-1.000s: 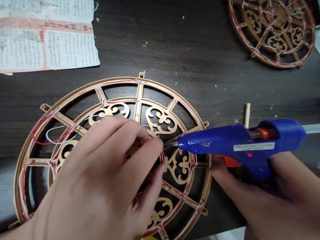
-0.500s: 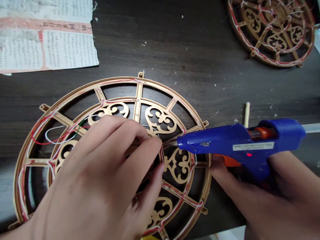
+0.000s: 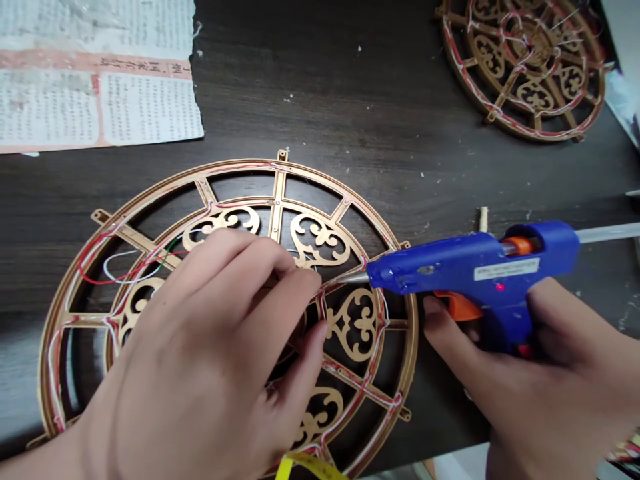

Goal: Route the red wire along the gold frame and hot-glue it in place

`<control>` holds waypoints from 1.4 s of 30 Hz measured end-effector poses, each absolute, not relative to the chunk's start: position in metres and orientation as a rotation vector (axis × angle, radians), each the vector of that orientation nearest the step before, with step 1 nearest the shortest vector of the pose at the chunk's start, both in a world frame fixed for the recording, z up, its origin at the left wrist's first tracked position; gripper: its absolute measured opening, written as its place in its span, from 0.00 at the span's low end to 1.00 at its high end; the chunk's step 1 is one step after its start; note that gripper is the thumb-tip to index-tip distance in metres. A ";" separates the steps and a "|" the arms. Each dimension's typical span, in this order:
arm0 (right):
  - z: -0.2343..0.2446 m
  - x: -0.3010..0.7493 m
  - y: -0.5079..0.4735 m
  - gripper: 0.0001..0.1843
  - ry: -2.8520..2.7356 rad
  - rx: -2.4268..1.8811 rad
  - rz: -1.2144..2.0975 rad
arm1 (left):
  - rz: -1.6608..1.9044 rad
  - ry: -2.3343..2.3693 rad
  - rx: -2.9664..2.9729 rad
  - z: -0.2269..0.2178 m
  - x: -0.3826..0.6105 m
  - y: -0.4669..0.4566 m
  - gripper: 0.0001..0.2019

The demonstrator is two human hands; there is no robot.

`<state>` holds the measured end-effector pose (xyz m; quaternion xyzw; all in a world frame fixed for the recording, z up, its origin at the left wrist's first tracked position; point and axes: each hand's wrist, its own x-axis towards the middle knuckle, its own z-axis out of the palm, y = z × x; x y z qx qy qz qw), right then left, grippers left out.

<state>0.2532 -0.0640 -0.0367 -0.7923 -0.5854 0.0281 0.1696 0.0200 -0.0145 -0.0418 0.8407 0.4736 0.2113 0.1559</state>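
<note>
A round gold-coloured openwork frame (image 3: 280, 190) lies on the dark table, with red and white wires (image 3: 123, 263) and one green wire running along its rings and spokes. My left hand (image 3: 215, 360) rests over its middle, fingers curled and closed near the inner ring; whatever the fingertips pinch is hidden beneath them. In my right hand (image 3: 540, 373) is a blue hot glue gun (image 3: 450, 267) with an orange trigger, a lit red light and a clear glue stick (image 3: 607, 231) at its back. The metal nozzle points left, at a spoke close to my left fingertips.
A second wired round frame (image 3: 500, 110) lies at the upper right. Printed paper (image 3: 145, 110) with glue smears covers the upper left corner. A short pale stick (image 3: 483, 219) is behind the glue gun, and a yellow strip (image 3: 313, 465) shows at the bottom edge.
The glue gun's body has tilted, its back end moving up and left, and its nozzle has drawn slightly away from my left fingertips. The view has shifted slightly. My left hand keeps its place.
</note>
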 end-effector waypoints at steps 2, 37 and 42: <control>-0.035 0.248 -0.061 0.16 -1.686 -2.239 -0.030 | 0.601 1.347 2.404 -0.042 0.020 -0.014 0.03; -0.040 0.253 -0.062 0.20 -1.907 -2.072 -0.166 | 0.525 1.324 2.435 -0.038 0.018 -0.013 0.05; -0.040 0.251 -0.064 0.15 -1.862 -2.139 -0.161 | 0.525 1.330 2.443 -0.039 0.017 -0.013 0.04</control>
